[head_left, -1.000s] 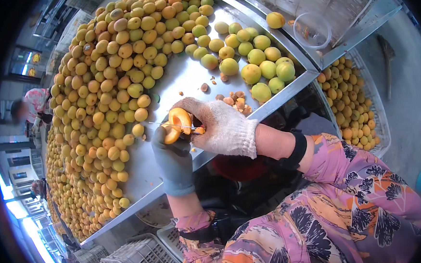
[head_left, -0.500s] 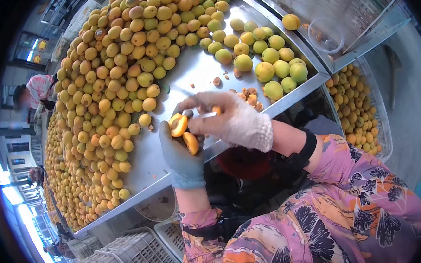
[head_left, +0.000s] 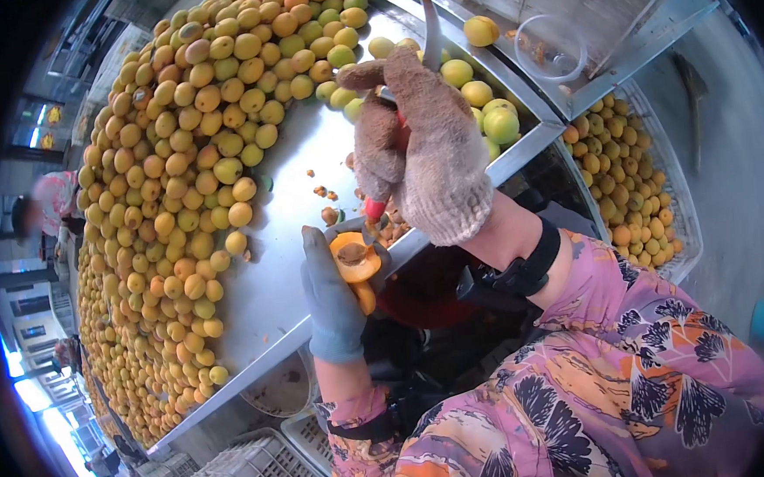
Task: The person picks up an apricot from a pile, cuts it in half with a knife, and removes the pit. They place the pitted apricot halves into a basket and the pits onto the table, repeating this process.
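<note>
My left hand (head_left: 327, 294), in a grey-blue glove, is closed around a halved apricot (head_left: 368, 266). One cut face is turned up and shows a brown centre; the other piece sits below it, partly hidden. Raised above the metal table edge, my right hand (head_left: 434, 152) wears a stained white glove and grips a knife (head_left: 431, 33). Its curved blade points up and away, and the red handle shows between the fingers. Pits and scraps (head_left: 392, 227) lie on the table just beyond the left hand.
A large heap of apricots (head_left: 176, 155) covers the left of the metal table (head_left: 288, 209). Greener apricots (head_left: 499, 125) sit in the right corner, near a clear plastic bowl (head_left: 551, 49). A crate of apricots (head_left: 623, 180) stands at right, white crates (head_left: 256, 473) below. Another person (head_left: 54, 193) is far left.
My right hand has moved up and away from the left hand, and the knife blade now shows. The apricot's cut face has turned toward me. The view has shifted slightly.
</note>
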A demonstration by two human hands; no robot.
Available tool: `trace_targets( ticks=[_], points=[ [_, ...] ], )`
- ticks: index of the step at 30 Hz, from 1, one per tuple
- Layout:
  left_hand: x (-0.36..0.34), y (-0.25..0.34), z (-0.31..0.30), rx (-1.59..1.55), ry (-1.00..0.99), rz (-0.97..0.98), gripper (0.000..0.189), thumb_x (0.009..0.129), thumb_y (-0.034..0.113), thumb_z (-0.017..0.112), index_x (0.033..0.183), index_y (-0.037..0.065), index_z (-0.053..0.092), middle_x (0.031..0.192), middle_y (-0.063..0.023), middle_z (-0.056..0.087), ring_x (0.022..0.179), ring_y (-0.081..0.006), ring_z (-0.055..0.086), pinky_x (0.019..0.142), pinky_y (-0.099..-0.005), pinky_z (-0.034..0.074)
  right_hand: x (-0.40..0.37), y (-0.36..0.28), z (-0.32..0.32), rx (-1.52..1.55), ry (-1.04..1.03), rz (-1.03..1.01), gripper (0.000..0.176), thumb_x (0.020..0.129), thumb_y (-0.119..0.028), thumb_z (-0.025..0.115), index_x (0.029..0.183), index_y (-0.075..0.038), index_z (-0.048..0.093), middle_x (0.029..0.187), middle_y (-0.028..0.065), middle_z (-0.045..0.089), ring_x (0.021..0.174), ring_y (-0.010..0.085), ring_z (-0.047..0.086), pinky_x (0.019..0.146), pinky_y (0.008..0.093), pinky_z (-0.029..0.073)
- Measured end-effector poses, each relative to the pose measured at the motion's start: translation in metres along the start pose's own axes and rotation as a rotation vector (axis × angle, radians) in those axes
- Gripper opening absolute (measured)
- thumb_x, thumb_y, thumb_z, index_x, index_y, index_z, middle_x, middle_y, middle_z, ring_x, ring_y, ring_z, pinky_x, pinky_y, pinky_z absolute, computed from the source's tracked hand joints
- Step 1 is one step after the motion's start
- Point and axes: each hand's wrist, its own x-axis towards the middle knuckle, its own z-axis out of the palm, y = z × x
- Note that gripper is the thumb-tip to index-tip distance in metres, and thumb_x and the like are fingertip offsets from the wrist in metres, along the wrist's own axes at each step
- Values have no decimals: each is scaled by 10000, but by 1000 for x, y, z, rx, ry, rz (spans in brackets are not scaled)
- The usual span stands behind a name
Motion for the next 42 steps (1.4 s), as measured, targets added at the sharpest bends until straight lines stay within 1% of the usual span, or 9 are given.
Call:
trace_targets(
  ticks=[10,17,21,25,28,31,33,38,42],
  points=[
    [-3,-4,5,-120,-91,-129,482,962,535,454,1020,66,551,830,-86,633,646,-162,630,447,-218,433,-8,-1,-1,65,-275,-123,249,972,-288,580,900,-56,637,604,-43,537,481,17,503,403,156,364],
    [-5,-6,-4,-46,-138,-74,403,1021,327,370,982,-17,575,808,-123,632,635,-179,627,549,-277,521,-2,1,-1,-63,-219,-51,418,968,-467,515,903,-69,627,523,-22,399,386,81,335,370,249,274],
    [-5,-19,-13,410,-92,211,406,1016,333,381,1001,-24,573,815,-102,657,599,-187,612,516,-267,493,3,2,-3,252,-132,210,385,963,-467,516,880,-103,608,550,-29,372,390,103,336,357,262,276],
    [-12,-19,-14,392,-55,260,426,1012,363,370,1047,-16,559,811,-101,669,539,-179,576,467,-264,446,7,13,-10,490,-63,387,361,965,-452,511,822,-126,570,590,-43,381,409,93,343,345,257,266],
    [-20,7,0,-34,-260,-58,486,1006,426,340,1027,1,573,753,-98,656,474,-166,522,425,-255,395,9,16,-13,527,-60,436,355,974,-444,493,818,-132,558,574,-55,349,401,92,317,345,254,251],
    [-16,4,3,-207,-1,-101,558,999,476,303,954,6,601,654,-78,602,422,-139,458,397,-235,338,13,20,-17,670,-49,565,354,979,-439,485,802,-136,535,564,-59,330,399,90,298,343,257,238],
    [-1,-2,-17,-441,-279,-77,573,996,488,311,920,10,617,612,-62,549,405,-123,405,386,-230,317,17,15,-16,522,54,448,360,986,-430,471,786,-133,514,538,-62,299,391,93,275,342,259,223],
    [12,9,-20,-423,-21,-49,505,988,492,378,934,35,586,663,-43,547,448,-79,420,409,-216,330,21,9,-14,28,-21,375,315,978,-361,501,803,-103,535,531,-60,418,387,98,353,382,244,307],
    [11,9,-21,-403,103,-53,507,973,528,404,1055,59,578,776,-48,588,492,-86,478,422,-210,380,-2,27,0,-1042,-519,111,403,848,-280,697,1194,-87,623,904,68,678,844,207,667,857,331,504]
  ],
)
